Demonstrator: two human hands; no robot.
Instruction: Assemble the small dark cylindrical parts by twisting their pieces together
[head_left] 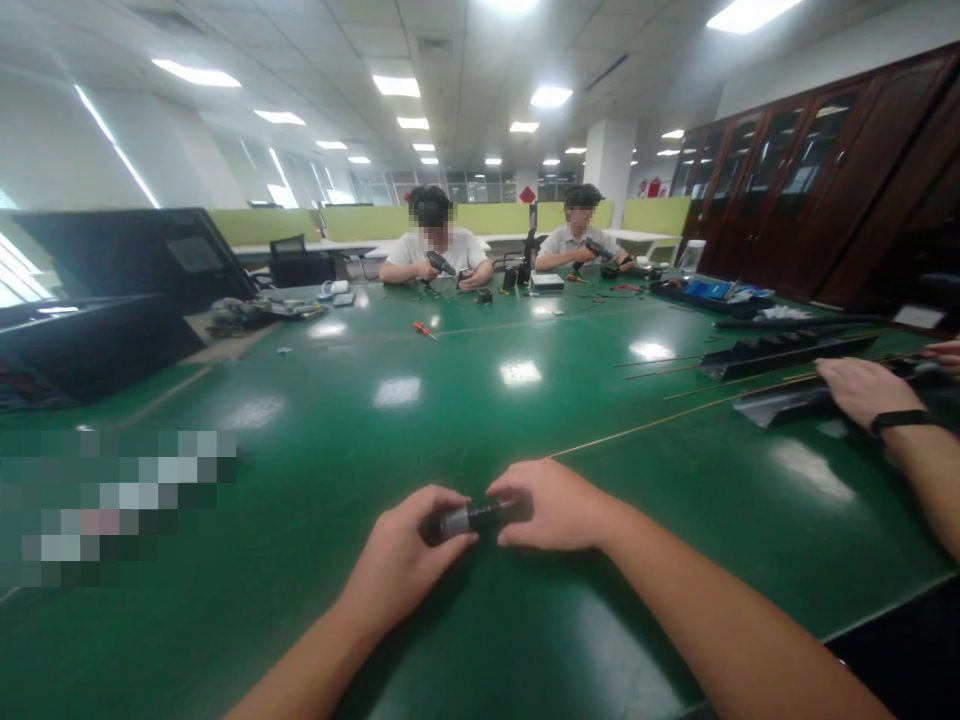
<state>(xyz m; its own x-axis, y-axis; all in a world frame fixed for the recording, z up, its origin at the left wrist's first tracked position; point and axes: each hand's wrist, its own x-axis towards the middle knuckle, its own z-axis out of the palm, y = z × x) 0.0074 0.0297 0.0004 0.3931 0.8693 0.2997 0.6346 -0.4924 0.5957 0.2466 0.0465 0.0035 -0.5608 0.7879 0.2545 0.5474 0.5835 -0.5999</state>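
Note:
Close in front of me, a short dark cylinder (484, 514) with a clear greyish end lies level between my hands, just over the green table. I cannot make out what kind of thing it is. My left hand (409, 540) grips the greyish end, thumb below and fingers above. Around the dark right end curls my right hand (551, 508), its palm side hidden from view. A thin brass-coloured rod (637, 430) lies on the table just beyond my right hand and runs off to the right.
At the right, a co-worker's hand (862, 388) rests by a black metal channel (780, 403). Two people sit across the green table (465, 400), each with a power drill. A red screwdriver (423, 329) lies midway. Dark monitors (135, 260) stand at the left.

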